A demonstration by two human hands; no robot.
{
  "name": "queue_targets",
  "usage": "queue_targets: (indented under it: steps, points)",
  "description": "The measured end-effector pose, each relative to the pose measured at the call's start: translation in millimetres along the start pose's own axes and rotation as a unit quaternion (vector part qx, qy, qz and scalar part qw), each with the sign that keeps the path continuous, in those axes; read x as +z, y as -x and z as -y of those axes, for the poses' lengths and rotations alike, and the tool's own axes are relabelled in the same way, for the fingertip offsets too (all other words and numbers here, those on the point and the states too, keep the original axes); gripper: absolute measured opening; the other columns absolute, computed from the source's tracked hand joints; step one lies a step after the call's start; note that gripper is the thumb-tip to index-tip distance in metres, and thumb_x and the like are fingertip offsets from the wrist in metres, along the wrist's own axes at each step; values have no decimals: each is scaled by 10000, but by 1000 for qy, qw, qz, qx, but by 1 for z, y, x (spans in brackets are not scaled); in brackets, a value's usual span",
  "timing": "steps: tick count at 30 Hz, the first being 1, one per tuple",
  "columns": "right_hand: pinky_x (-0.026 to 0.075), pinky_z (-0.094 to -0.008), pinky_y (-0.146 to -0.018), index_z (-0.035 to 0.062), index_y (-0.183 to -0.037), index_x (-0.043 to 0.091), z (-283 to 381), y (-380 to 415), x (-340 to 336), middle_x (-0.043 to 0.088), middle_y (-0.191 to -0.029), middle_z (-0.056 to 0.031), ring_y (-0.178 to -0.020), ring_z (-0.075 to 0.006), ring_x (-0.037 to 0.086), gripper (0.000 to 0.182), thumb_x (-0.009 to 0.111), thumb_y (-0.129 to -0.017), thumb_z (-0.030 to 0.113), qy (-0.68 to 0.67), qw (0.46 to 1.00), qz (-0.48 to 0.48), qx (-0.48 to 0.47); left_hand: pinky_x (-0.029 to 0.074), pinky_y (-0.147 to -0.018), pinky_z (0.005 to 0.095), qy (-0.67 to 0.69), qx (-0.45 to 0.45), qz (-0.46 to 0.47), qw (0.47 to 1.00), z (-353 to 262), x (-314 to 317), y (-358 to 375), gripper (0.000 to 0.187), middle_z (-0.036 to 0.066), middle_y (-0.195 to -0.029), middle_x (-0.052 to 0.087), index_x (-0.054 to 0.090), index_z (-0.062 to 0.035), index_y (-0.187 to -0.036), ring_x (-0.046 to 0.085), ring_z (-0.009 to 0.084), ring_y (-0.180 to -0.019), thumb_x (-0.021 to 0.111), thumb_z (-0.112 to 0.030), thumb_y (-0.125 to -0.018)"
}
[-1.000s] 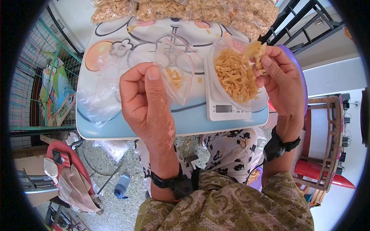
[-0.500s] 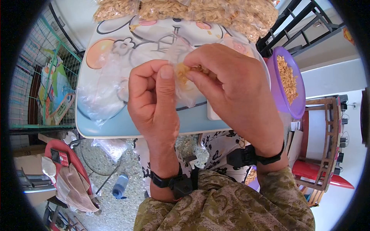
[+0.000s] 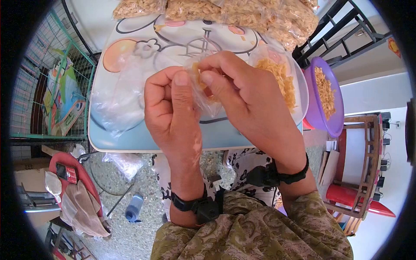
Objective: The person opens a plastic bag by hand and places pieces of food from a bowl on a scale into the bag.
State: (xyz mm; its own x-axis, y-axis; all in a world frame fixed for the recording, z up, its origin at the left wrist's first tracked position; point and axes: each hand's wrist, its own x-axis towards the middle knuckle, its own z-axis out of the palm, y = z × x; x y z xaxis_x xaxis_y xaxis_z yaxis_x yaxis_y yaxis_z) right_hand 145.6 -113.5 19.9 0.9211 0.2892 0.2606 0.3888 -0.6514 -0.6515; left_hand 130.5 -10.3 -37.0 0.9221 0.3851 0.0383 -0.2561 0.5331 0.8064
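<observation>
Over the middle of the patterned table (image 3: 130,144), a small clear plastic bag (image 3: 209,106) with some yellowish pieces inside hangs between my hands. My left hand (image 3: 171,104) pinches its left edge between thumb and fingers. My right hand (image 3: 242,86) has its thumb and fingertips together at the bag's upper part, by the yellowish pieces; how much of the bag it grips is partly hidden. Just right of my right hand lies a clear bag of yellow pieces (image 3: 284,82).
Filled bags (image 3: 242,15) line the table's far edge. Crumpled clear bags (image 3: 117,102) lie at left. A purple basin (image 3: 336,123) of tan pieces stands at right. A blue bottle (image 3: 134,208), a red stool (image 3: 93,190) with a phone (image 3: 66,173), and a green wire cage (image 3: 69,141) are around.
The view has shifted slightly. My right hand has moved left and lower relative to the table, and the bag of yellow pieces at right has come into sight.
</observation>
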Motion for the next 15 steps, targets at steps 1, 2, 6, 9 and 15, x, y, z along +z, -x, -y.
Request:
queue_targets:
  steps: [1, 2, 6, 9, 15]
  points:
    - [418, -231, -519, 45, -999, 558, 5, 1, -5, 567, -676, -26, -562, -74, 508, 131, 585, -883, 98, 0, 1000, 0, 0, 280, -431, 161, 15, -5, -16, 1000, 0, 0, -1, 129, -45, -720, 537, 580, -63, -950, 389, 7, -524, 585, -191, -930]
    - [426, -231, -531, 44, -1009, 557, 14, 4, -13, 585, -719, -44, -565, -100, 531, 125, 565, -896, 94, -34, 998, 16, 52, 280, -431, 161, 15, -5, -16, 1000, -1, 2, -1, 129, -45, -720, 537, 580, -63, -950, 389, 7, -524, 585, -191, -930]
    - [455, -241, -572, 32, -1058, 560, 14, 11, -16, 620, -858, -87, -637, -168, 594, 159, 529, -906, 69, -58, 997, 12, 59, 291, -436, 161, 23, 5, -71, 997, -2, 7, -2, 135, -40, -732, 537, 575, -59, -955, 398, 8, -534, 591, -189, -926]
    - [490, -292, -641, 6, -1080, 556, 8, 13, -19, 620, -962, -123, -757, -236, 619, 212, 520, -871, 16, 43, 994, 98, -24, 294, -447, 159, 32, 0, -61, 998, -1, 3, -2, 138, -37, -740, 535, 572, -54, -964, 402, 7, -547, 589, -185, -927]
    - [484, -400, -790, -14, -1093, 561, 1, 14, -13, 597, -1063, -184, -882, -373, 589, 314, 509, -784, -36, 110, 978, 127, -123, 273, -454, 161, 4, 30, -8, 1000, -4, 2, 4, 135, -38, -737, 522, 565, -42, -972, 381, 6, -548, 579, -171, -931]
